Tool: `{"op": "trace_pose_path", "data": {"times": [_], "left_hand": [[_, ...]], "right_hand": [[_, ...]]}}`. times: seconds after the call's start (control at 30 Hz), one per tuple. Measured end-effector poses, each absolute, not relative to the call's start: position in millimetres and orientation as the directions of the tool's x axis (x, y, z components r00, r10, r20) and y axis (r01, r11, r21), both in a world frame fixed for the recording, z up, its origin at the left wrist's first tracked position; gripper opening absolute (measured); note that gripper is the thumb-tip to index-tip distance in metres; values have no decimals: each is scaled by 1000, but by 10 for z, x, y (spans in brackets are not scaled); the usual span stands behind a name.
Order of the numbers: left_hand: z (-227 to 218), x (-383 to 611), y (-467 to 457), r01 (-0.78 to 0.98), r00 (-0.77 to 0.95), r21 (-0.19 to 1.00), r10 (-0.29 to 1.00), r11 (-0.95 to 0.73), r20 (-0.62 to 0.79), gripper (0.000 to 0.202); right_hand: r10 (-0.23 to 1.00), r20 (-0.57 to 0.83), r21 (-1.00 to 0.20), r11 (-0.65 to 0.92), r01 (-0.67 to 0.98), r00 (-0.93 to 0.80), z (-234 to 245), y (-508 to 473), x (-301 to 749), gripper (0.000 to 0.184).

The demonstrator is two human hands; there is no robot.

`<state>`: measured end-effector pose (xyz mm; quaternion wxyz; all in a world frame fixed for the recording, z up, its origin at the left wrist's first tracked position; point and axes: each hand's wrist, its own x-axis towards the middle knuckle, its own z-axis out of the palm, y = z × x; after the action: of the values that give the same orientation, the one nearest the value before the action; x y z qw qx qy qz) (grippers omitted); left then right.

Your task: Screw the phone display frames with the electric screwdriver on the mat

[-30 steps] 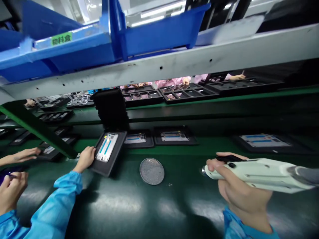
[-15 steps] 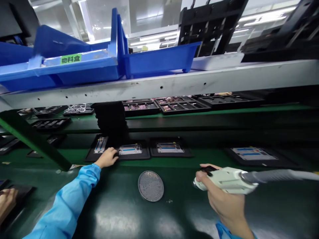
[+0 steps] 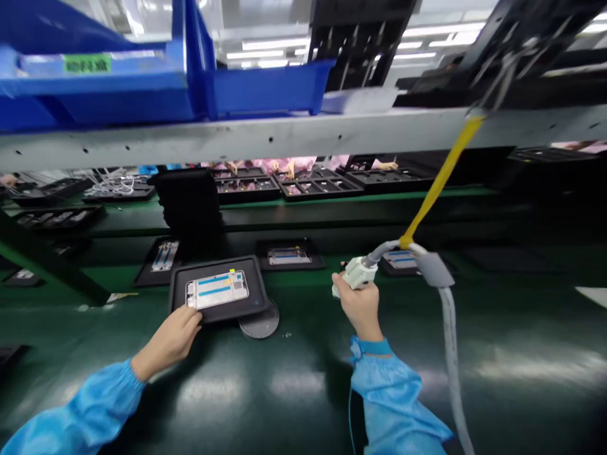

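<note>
The left arm (image 3: 80, 404) reaches in from the lower left corner in a blue sleeve, its bare wrist angled up and to the right. The left hand (image 3: 173, 338) sits palm down with its fingers bunched together. The right arm (image 3: 386, 395) rises almost upright in a blue cuffed sleeve, and the right hand (image 3: 358, 309) is closed in a grip, its fingers apparently curled inward, though partly hidden.

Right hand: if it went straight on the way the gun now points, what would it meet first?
Probably the right rim of the black tray held by the left hand. The white hose-fed gun in the right hand points left toward it, though depth is unclear.
</note>
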<state>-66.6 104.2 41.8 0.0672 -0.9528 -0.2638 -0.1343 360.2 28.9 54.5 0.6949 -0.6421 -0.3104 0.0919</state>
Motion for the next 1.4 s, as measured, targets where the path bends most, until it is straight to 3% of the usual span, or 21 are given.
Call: {"op": "trace_pose_path", "data": {"times": [0.17, 0.3, 0.4, 0.47, 0.57, 0.67, 0.83, 1.1, 1.4], "left_hand": [[351, -839, -433, 420, 843, -10, 385, -908, 376, 32], [253, -556, -903, 365, 819, 68, 355, -928, 450, 27], [260, -332, -807, 343, 845, 134, 368, -930, 388, 17], [301, -249, -647, 293, 894, 113, 314, -949, 320, 19], [318, -193, -417, 217, 954, 65, 226, -974, 199, 49], [235, -137, -276, 215, 965, 60, 221, -975, 142, 69], [72, -17, -126, 275, 946, 87, 286, -957, 154, 73], [47, -20, -17, 235, 942, 199, 273, -951, 195, 64], [23, -13, -34, 242, 933, 207, 285, -948, 218, 62]], "right_hand": [[486, 303, -951, 212, 225, 820, 459, 277, 3594, 27], [514, 337, -930, 314, 193, 788, 590, 199, 3315, 32], [622, 351, -921, 367, 135, 700, 701, 161, 2991, 34], [710, 341, -924, 374, 80, 617, 714, 184, 2767, 30], [813, 296, -940, 341, 2, 501, 632, 301, 2476, 27], [862, 246, -957, 289, -31, 443, 499, 453, 2278, 24], [888, 193, -972, 231, -41, 417, 356, 600, 2134, 22], [885, 156, -985, 174, -1, 439, 291, 601, 2107, 21], [874, 145, -989, 140, 45, 463, 246, 588, 2112, 22]]}}
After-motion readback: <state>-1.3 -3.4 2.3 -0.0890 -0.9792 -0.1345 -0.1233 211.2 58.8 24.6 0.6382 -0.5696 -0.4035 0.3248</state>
